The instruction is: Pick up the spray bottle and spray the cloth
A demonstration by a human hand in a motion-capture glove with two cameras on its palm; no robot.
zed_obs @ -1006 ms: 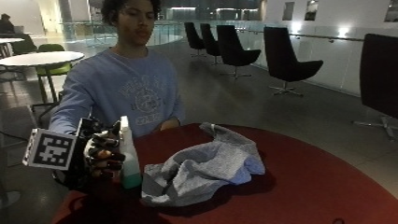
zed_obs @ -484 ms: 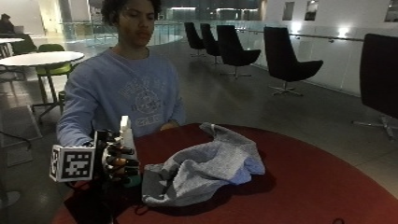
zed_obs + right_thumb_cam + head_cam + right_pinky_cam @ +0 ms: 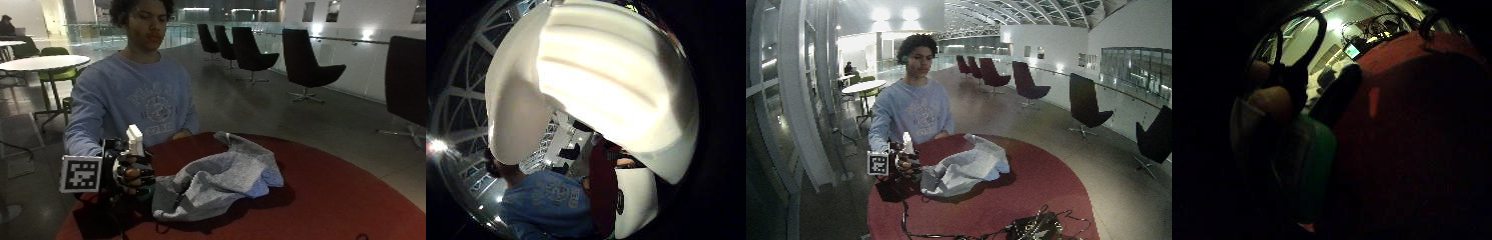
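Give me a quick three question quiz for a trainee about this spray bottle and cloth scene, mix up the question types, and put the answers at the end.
1. True or false: the gloved right hand grips the spray bottle with its white head pointing up.
2. Multiple choice: where is the grey cloth?
A. Draped over a black chair
B. Bunched on the red table beside the bottle
C. Folded on the person's lap
3. Fill in: in the little finger side palm view, the bottle's lower body looks ____ in colour.

Key: 1 true; 2 B; 3 green.
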